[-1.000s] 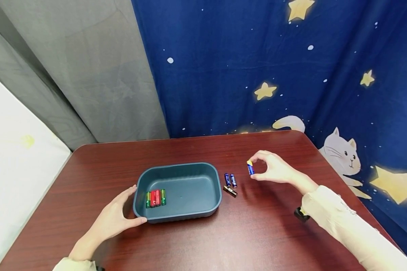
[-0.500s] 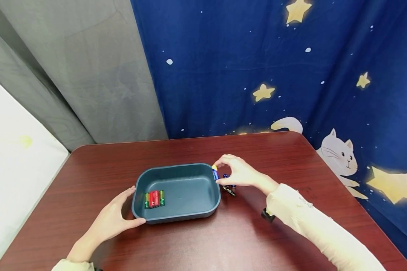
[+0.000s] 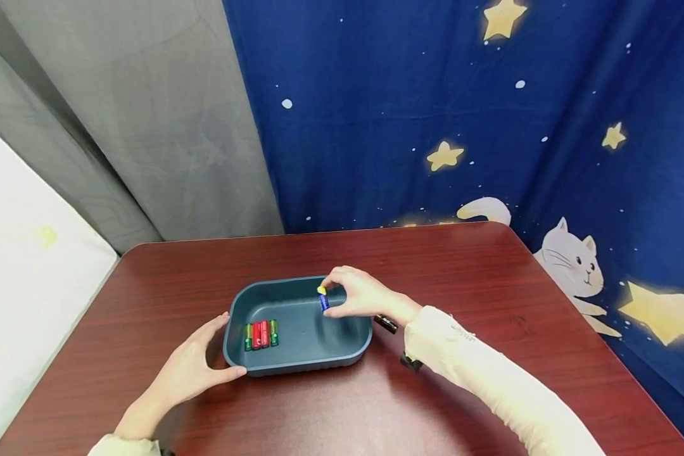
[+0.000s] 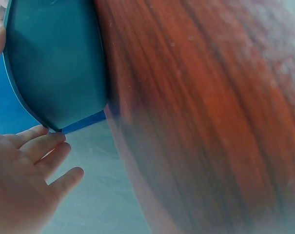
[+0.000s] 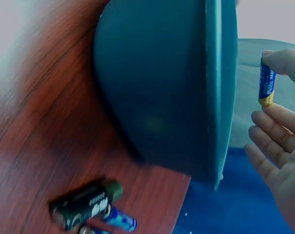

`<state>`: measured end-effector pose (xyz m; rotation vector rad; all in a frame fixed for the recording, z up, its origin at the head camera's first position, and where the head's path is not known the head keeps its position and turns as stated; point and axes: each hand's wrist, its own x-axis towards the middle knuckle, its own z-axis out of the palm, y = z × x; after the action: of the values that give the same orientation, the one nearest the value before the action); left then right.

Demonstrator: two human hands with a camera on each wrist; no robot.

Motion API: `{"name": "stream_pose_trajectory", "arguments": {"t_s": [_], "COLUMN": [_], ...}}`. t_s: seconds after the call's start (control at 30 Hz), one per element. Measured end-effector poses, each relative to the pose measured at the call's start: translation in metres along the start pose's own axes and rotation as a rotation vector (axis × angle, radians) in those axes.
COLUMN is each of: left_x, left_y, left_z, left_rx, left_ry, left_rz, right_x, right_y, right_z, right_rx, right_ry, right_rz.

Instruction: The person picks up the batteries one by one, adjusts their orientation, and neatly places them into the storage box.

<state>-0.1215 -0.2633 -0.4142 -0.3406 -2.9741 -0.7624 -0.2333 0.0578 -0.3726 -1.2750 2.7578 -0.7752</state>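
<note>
My right hand (image 3: 360, 294) pinches a blue battery (image 3: 323, 299) with a yellow end between thumb and index finger. It is over the right half of a dark teal plastic bin (image 3: 296, 366). In the right wrist view the held battery (image 5: 267, 82) appears beyond the bin's rim, the other fingers extended. My left hand (image 3: 190, 364) rests against the bin's left end, thumb at the near corner and fingertips at the left rim. In the left wrist view its fingers (image 4: 45, 146) look nearly straight. Inside the bin, red batteries (image 3: 260, 334) lie side by side between two green batteries (image 3: 248, 337).
Right of the bin on the brown table (image 3: 330, 418) lies a black battery (image 3: 386, 323). Beside it, blue batteries (image 5: 120, 218) show in the right wrist view; the right hand hides them from the head view. Curtains (image 3: 376, 126) hang behind the table.
My right hand has carried the blue battery leftward, from above the table on the right to over the bin. The left hand and the batteries in the bin have stayed in place.
</note>
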Motion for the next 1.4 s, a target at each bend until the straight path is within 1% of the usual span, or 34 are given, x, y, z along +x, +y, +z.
{"name": "stream_pose_trajectory", "arguments": {"t_s": [0.17,0.3,0.5,0.77,0.9,1.17,1.4], "left_x": [0.0,0.0,0.0,0.0,0.0,0.0,-0.001], "left_y": [0.0,0.0,0.0,0.0,0.0,0.001,0.001], "left_z": [-0.001,0.0,0.001,0.001,0.002,0.001,0.0], "left_rx": [-0.001,-0.004,-0.005,-0.001,0.001,0.006,-0.002], "left_ry": [-0.001,0.004,0.006,0.008,0.013,0.006,-0.004], "left_rz": [-0.001,0.006,0.007,0.006,0.008,0.0,-0.007], "right_x": [0.013,0.02,0.026,0.031,0.034,0.038,0.043], "right_y": [-0.009,-0.016,-0.024,-0.029,-0.031,-0.036,-0.041], "right_z": [0.012,0.021,0.033,0.051,0.06,0.072,0.079], "right_rx": [-0.013,-0.006,0.002,-0.06,-0.088,-0.116,-0.196], "right_ry": [-0.05,-0.098,-0.127,-0.161,-0.182,-0.207,-0.243], "right_rz": [0.022,0.03,0.032,0.054,0.053,0.07,0.071]}}
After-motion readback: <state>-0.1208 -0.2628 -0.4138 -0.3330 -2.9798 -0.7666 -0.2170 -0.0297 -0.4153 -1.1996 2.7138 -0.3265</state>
